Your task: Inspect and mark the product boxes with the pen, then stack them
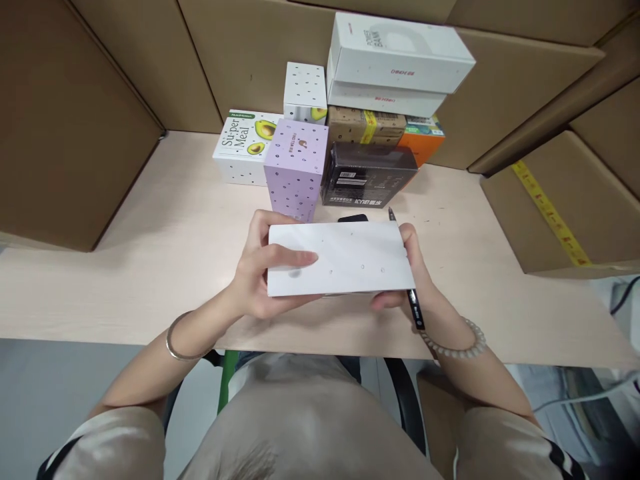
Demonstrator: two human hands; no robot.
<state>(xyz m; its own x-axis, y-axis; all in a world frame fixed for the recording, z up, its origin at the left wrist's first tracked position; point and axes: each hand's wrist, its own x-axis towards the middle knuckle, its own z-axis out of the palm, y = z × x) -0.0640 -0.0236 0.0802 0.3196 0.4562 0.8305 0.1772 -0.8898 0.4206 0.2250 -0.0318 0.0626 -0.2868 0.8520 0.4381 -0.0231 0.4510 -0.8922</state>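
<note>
Both my hands hold a flat white box (350, 257) with small dots on its face, just above the table's near edge. My left hand (260, 270) grips its left end, thumb lying across the top. My right hand (417, 280) holds the right end and also keeps a black pen (413, 307) against the box, its tip pointing away from me. A small black object (353, 218) lies on the table right behind the box.
Behind stand a purple dotted box (296, 167), a white avocado box (243, 147), a black box (369, 175), a small white box (305, 92) and stacked white boxes (400, 60). Large cardboard cartons (75, 127) wall in the light wooden table (165, 227); one with yellow tape (555, 207) is right.
</note>
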